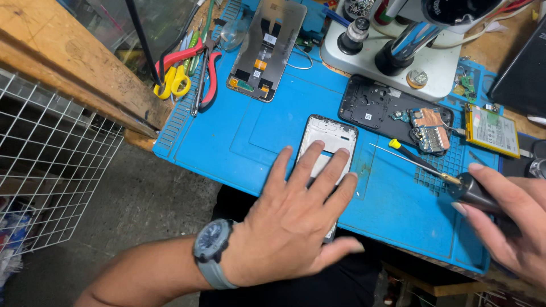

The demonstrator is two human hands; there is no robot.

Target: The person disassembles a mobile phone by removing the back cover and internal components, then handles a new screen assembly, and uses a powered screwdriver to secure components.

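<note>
Flat, the left hand (pixel 296 222) covers the white phone frame (pixel 329 136) — right hand (pixel 506 219) grips a dark tool (pixel 475 193) beside the screwdriver (pixel 418 162).

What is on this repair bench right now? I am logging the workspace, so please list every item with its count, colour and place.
Work mat: one, blue, covering the bench.
Phone frame: one, white-rimmed, mat centre, under the left hand.
Screen panel: one, grey, back side up, top of mat.
Open phone body: one, black with exposed boards, right of centre.
Battery: one, yellow-edged, far right.
Screwdriver: one, yellow-capped, lying right of the frame.
Scissors: one, yellow handles, upper left.
Pliers: one, red handles, beside the scissors.
Microscope base: one, white, top right.
Wire grid: one, white, left.
Wristwatch: one, grey.
Left hand: flat on the frame.
Right hand: gripping a dark tool.
</note>
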